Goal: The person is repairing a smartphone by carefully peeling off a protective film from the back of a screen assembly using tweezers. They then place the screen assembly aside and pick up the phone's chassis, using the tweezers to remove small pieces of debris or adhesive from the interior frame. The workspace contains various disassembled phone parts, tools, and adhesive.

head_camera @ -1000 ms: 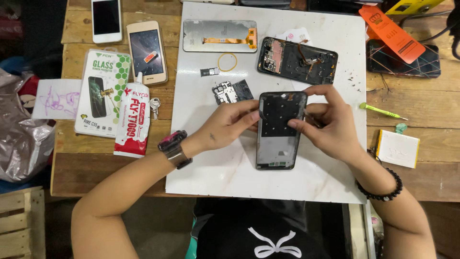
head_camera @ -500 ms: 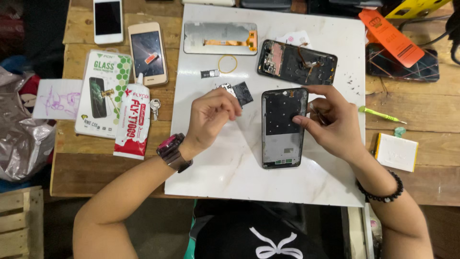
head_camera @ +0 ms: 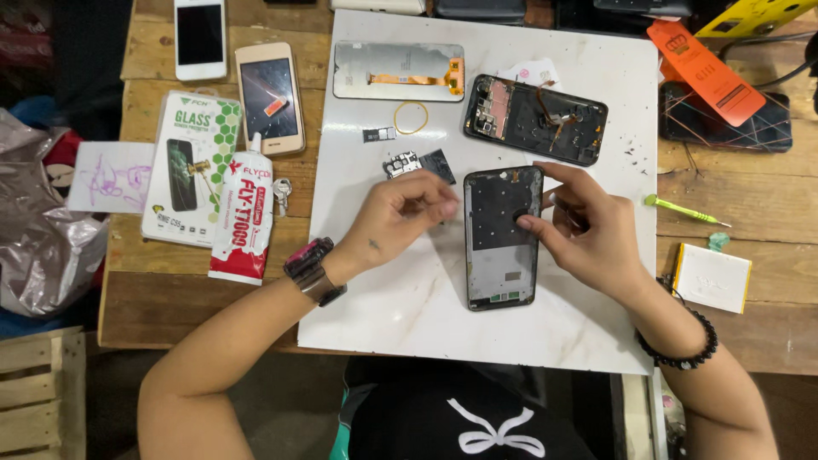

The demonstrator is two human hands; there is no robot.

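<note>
Lifted away from the black, rectangular phone frame since a second ago, the left hand is now seen beside it on the white marble-look work mat, just below the small black circuit board that lies near the mat's middle. Half a second ago the same hand was raised close to that board; it is now drawn back a little toward the frame's left edge. Its fingers are curled together with the tips pressed close, as if something small is pinched — what, if anything, is held cannot be told.

No shift is seen in the phone frame itself: it lies flat and upright on the mat, inner side up, its lower end toward the person. It is steadied by the right hand, whose thumb is laid on the dark upper panel while the fingers are bent along the right edge — a hold that is unchanged across the three moments.

By this reading, the frame has been released by one hand so that a small part can be handled beside it. A second opened black phone body with exposed parts, a silver display panel with an orange ribbon cable and a thin yellow rubber band are left untouched farther up the mat.
</note>
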